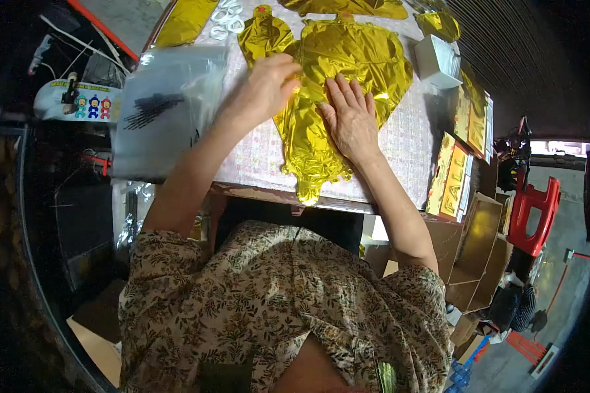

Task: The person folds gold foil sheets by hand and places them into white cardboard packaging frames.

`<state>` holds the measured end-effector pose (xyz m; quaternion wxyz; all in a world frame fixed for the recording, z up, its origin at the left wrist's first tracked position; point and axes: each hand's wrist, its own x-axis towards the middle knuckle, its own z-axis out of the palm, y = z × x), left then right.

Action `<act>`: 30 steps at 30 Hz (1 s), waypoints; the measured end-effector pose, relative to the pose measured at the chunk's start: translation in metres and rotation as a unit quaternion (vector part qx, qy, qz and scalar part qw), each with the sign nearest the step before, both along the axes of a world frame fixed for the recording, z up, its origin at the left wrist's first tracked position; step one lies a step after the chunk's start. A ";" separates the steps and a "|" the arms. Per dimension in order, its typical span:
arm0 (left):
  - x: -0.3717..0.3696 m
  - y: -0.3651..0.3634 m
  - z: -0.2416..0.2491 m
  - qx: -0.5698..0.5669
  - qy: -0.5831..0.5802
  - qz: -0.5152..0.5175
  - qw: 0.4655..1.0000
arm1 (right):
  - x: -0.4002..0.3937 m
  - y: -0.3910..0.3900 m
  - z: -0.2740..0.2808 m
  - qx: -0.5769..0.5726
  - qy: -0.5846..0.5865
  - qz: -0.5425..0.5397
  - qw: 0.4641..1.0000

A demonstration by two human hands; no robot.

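Observation:
A flat, uninflated gold foil balloon lies crinkled on the table, its narrow tab end towards me at the front edge. My right hand rests flat on its middle, fingers stretched out. At the balloon's left edge, my left hand is closed, with fingers and thumb bent together on the foil; the exact grip is partly hidden. Just beyond that hand lies a smaller gold foil piece with a red spot at its top.
Clear plastic bags with dark print lie on the left. White ring-shaped bundles sit behind them. A small white box stands at the right, near printed packets on the table's edge. Cardboard boxes and a red plastic stool are further right.

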<state>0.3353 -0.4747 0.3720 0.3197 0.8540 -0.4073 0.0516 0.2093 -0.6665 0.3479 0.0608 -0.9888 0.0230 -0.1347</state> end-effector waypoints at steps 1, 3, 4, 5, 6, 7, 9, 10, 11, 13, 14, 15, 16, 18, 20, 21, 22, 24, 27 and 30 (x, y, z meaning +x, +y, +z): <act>0.003 0.002 0.004 0.011 0.032 0.048 0.998 | 0.000 0.000 -0.001 0.002 0.000 0.001 1.000; 0.009 0.016 0.011 -0.009 -0.031 0.076 0.997 | 0.000 -0.001 -0.001 0.001 -0.004 0.002 1.000; 0.008 0.023 0.028 0.050 0.034 0.117 0.991 | -0.001 -0.001 -0.002 0.005 -0.006 0.003 1.000; 0.007 0.030 0.040 0.110 0.096 0.159 0.976 | 0.000 -0.001 -0.002 0.002 -0.007 0.002 1.000; 0.017 0.039 0.017 0.096 0.041 0.138 0.985 | 0.000 -0.001 -0.003 -0.001 -0.008 0.002 1.000; 0.023 0.042 -0.006 0.100 0.038 0.140 0.984 | -0.001 -0.001 -0.003 0.004 -0.011 0.002 1.000; 0.024 0.039 -0.013 -0.065 0.271 0.193 0.941 | 0.000 -0.002 -0.003 -0.002 -0.010 0.002 1.000; 0.023 0.036 -0.017 -0.062 0.269 0.192 0.942 | 0.000 -0.002 -0.004 0.000 -0.013 0.001 1.000; 0.012 0.025 -0.009 -0.168 0.335 0.201 0.905 | 0.000 -0.002 -0.005 0.003 -0.017 0.002 1.000; 0.010 0.016 -0.007 -0.270 0.394 0.205 0.854 | -0.001 -0.002 -0.005 0.007 -0.022 0.003 1.000; 0.019 0.012 -0.016 -0.278 0.376 0.212 0.858 | 0.000 -0.003 -0.005 0.010 -0.025 0.005 1.000; 0.027 0.008 -0.023 -0.285 0.357 0.220 0.862 | 0.000 -0.003 -0.005 0.014 -0.028 0.007 0.999; 0.033 0.004 -0.030 -0.283 0.355 0.220 0.863 | 0.000 -0.003 -0.005 0.016 -0.030 0.006 0.999; 0.037 -0.010 -0.025 -0.411 0.267 0.100 0.866 | 0.000 -0.003 -0.005 0.020 -0.034 0.009 0.999; 0.028 -0.018 -0.001 -0.294 0.212 0.119 0.925 | 0.000 -0.003 -0.004 0.022 -0.035 0.007 0.999; 0.019 -0.024 0.011 -0.173 0.154 0.137 0.963 | 0.000 -0.003 -0.003 0.021 -0.032 0.007 0.999; 0.016 -0.031 0.010 -0.158 0.139 0.108 0.972 | 0.000 -0.002 -0.001 0.025 -0.032 0.006 0.999; 0.001 -0.046 0.032 -0.081 0.171 0.111 0.976 | 0.000 -0.002 -0.002 0.025 -0.035 0.005 0.999; -0.001 -0.054 0.022 -0.035 0.192 0.072 0.978 | 0.000 -0.001 0.000 0.027 -0.030 0.005 0.999; 0.002 -0.043 0.015 -0.033 0.174 -0.073 0.981 | 0.000 -0.002 -0.002 0.022 -0.020 0.004 1.000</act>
